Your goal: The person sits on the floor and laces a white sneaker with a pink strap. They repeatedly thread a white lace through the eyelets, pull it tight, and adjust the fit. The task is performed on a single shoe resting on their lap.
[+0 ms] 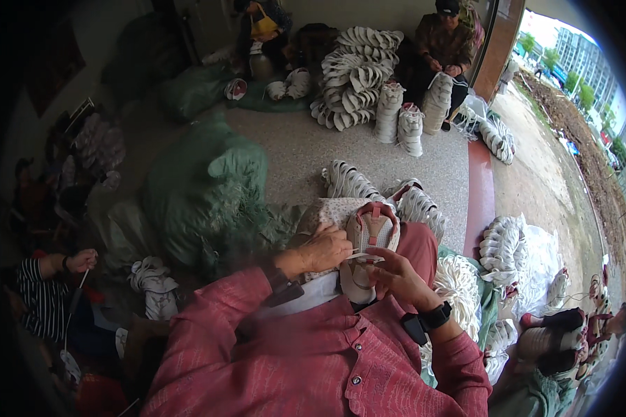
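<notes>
Seen from above, a person in a dusty-red patterned shirt sits with a cream shoe piece with mesh sides and a red tongue and collar (382, 228) on the lap, its toe pointing to 6 o'clock. Taking that piece as the clock's centre, the left hand (325, 248) is at 9 o'clock, fingers curled and closed on a narrow white lace (358, 255) that crosses the front of the piece. The right hand (400, 276) is at 4 o'clock, fingers bent around the lace area; whether they pinch it firmly, I cannot tell.

The likeliest trouble is slipping: the lace is thin, so a loose pinch could let it go or twist. Only the lap in dark red trousers (419, 250) appears to support the piece, so a hard, one-sided tug could tilt it or slide it off centre. Uneven pulling could also leave one lace end short.

A thick bundle of loose white laces (455, 288) lies at 4 o'clock, beyond the hand; a shifting leg or elbow could tangle it. At 12 o'clock, a pale row of nested shoe pieces (355, 182) sits near the knees, where a bump might scatter it.
</notes>
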